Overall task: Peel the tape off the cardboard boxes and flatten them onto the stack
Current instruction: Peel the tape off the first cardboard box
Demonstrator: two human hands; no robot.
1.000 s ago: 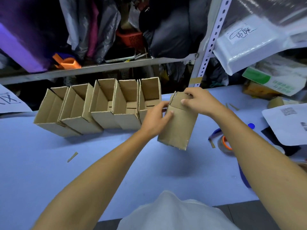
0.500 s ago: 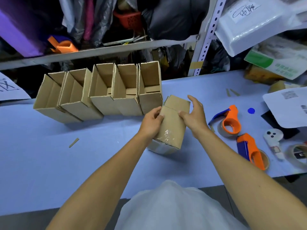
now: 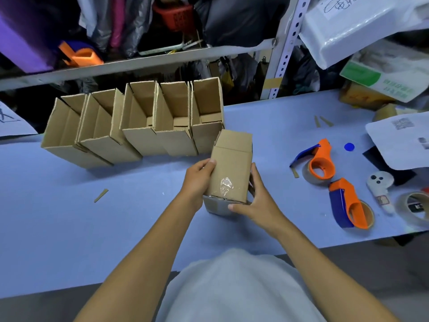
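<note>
A taped cardboard box is held between both hands above the blue worktop, clear tape crossing its near end. The left hand grips its left side; the right hand clasps its right side and bottom corner. A row of open boxes stands just beyond the left hand, and two orange tape dispensers lie right of the right hand.

A blue table carries a row of open cardboard boxes along its far edge, two orange tape dispensers near each other at the right, a tape roll, loose papers and a cardboard sliver lying apart at the left
</note>
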